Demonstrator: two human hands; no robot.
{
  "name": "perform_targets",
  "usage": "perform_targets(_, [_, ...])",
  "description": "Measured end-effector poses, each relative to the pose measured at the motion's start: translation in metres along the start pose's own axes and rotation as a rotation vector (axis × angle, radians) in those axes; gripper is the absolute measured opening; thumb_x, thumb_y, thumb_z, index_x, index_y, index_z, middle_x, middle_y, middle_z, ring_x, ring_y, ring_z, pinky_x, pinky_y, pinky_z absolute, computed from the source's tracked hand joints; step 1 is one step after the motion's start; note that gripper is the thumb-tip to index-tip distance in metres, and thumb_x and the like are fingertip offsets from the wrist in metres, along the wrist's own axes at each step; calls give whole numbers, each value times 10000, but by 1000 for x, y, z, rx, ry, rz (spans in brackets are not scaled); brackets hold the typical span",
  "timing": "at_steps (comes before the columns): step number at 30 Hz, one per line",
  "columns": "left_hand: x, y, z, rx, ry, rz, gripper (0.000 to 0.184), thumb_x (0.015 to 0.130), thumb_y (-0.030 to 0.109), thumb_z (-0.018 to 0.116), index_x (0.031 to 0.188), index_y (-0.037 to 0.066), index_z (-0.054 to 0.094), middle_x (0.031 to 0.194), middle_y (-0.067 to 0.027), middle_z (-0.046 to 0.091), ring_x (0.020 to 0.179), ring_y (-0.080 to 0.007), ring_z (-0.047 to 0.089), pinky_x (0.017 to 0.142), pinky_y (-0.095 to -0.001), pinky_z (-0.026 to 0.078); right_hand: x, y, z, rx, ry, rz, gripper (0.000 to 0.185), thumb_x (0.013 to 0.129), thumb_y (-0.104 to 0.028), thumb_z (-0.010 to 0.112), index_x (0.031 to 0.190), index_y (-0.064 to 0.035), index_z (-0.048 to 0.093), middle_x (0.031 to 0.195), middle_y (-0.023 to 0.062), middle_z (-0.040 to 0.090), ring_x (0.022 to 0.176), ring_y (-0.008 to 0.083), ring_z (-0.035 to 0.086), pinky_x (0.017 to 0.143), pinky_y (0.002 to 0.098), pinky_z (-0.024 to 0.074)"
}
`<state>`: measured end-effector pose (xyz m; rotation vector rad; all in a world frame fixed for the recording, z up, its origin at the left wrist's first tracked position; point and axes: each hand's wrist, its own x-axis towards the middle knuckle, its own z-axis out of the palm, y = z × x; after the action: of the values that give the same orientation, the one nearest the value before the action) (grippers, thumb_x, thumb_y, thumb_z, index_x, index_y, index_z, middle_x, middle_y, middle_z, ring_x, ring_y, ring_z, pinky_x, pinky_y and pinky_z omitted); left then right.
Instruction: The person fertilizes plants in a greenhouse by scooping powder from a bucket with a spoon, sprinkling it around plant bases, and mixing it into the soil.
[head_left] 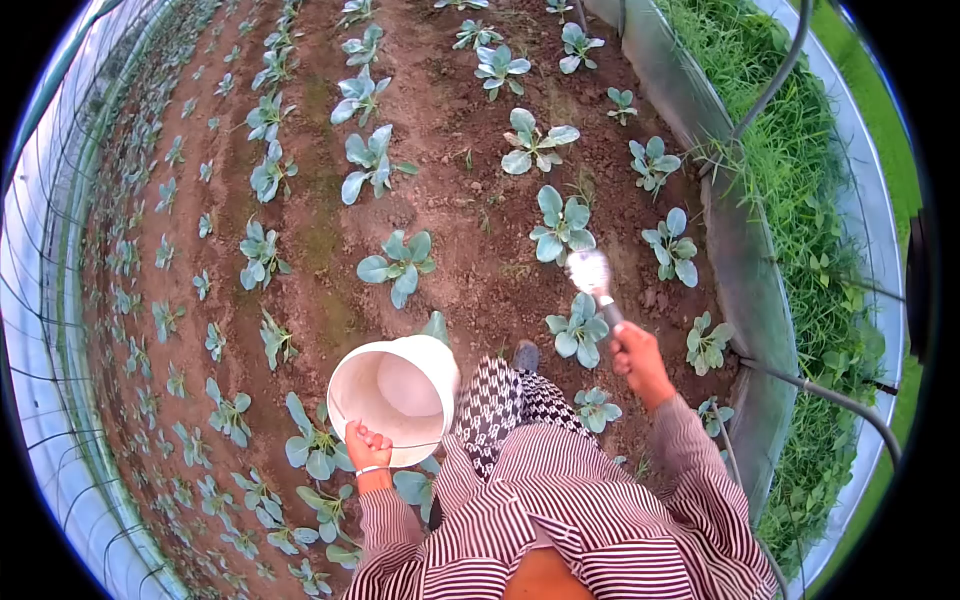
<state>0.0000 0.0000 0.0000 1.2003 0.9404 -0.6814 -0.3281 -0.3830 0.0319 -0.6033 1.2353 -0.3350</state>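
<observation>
My left hand [367,447] is closed around the handle of a white bucket [345,385], which hangs tilted with its mouth toward me. Inside, a pale round surface [408,385] shows, but I cannot tell if it is the bottom or some contents. My right hand [638,357] grips the dark handle of a small hand trowel [590,272]. Its bright, whitish blade is blurred and points forward, just beside a leafy green seedling [562,228]. Another seedling [577,330] grows to the left of the trowel's handle.
Rows of blue-green seedlings [370,165] run forward through brown soil [440,180]. A low plastic sheet wall [750,240] borders the right side, with tall grass [800,180] behind it. Netting [50,250] curves along the left. One dark shoe [526,354] stands between plants.
</observation>
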Motion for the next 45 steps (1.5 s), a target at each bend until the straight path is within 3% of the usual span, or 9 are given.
perform_targets(2, [-20,-6,-31,-81,112,28,314,762,292,617,586,197,375,438,73,275,327,-91,219,342,-252,192,-2,-15,-17,115,132,60,125,897,-203,539,940,-86,526,667,-17,475,469,36,369,379,198,274])
perform_targets(3, [22,19,44,-138,97,32,321,762,296,617,582,200,369,438,75,272,328,-90,217,342,-250,191,70,-85,17,161,189,41,123,899,-207,535,916,-87,518,665,-19,470,472,37,363,386,200,270])
perform_targets(7, [20,71,50,-226,264,83,353,761,308,620,562,208,346,439,82,266,329,-89,208,345,-240,187,161,-135,38,187,220,68,129,904,-211,527,920,-86,503,681,-13,475,477,47,371,399,211,277])
perform_targets(13, [135,148,161,-265,492,50,421,763,325,614,514,204,296,421,81,243,345,-112,197,372,-264,170,322,-254,106,367,158,18,136,917,-205,513,965,-80,535,674,-19,476,475,45,370,397,209,268])
perform_targets(18, [171,183,242,-15,384,165,453,792,340,586,497,205,269,409,78,199,324,-112,181,354,-261,181,358,-261,114,273,409,69,88,911,-180,525,923,-99,496,674,-15,472,479,57,365,399,210,265])
perform_targets(23, [171,247,371,-183,345,21,411,804,351,565,521,202,306,410,84,198,323,-97,169,350,-250,180,374,-256,86,326,729,187,52,915,-171,501,883,-146,468,644,-25,448,465,61,359,398,220,257])
perform_targets(33, [253,349,626,-73,-37,31,385,827,362,557,531,185,386,405,70,278,313,-96,196,336,-247,190,475,-341,127,423,608,38,130,911,-213,539,877,-87,545,608,-40,455,463,45,376,390,200,274])
perform_targets(39, [274,411,815,87,-180,56,400,807,383,591,532,161,404,391,60,293,308,-92,223,351,-249,193,474,-359,186,553,598,191,187,908,-235,547,898,-48,559,621,-35,477,459,46,372,392,201,258])
perform_targets(45, [286,419,933,250,-253,32,380,805,352,608,553,166,394,401,58,302,314,-92,235,353,-249,206,456,-353,189,717,701,111,194,916,-234,527,927,-42,550,652,-25,495,456,50,372,387,206,256])
